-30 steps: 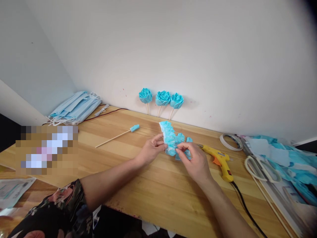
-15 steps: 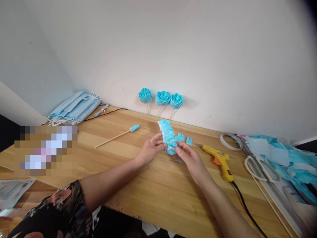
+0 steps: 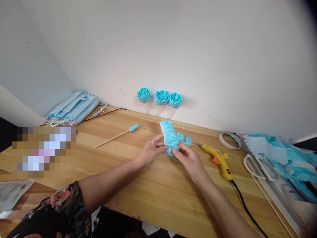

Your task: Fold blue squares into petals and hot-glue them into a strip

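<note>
Between my hands, above the wooden table, is a strip of folded blue petals [image 3: 169, 131], overlapping in a row. My left hand [image 3: 151, 150] pinches its left edge, thumb in front and fingers behind. At the lower right end, my right hand [image 3: 188, 160] grips the strip between thumb and fingers. Just behind my right hand lie a few loose blue petals [image 3: 188, 140]. To the left, a thin wooden stick [image 3: 111, 138] with a small blue bud [image 3: 133, 128] at its tip rests on the table.
Three blue flowers on sticks [image 3: 161, 98] lean against the wall. A yellow glue gun [image 3: 219, 158] lies right of my hand, its cord running forward. Further right are a tape roll [image 3: 230, 140], scissors [image 3: 260, 167] and blue fabric scraps [image 3: 284, 158]. Blue face masks [image 3: 74, 107] are piled back left.
My right thumb and fingers have shifted slightly down and left along the strip's lower end. The left hand keeps its hold, and the view has moved a little.
</note>
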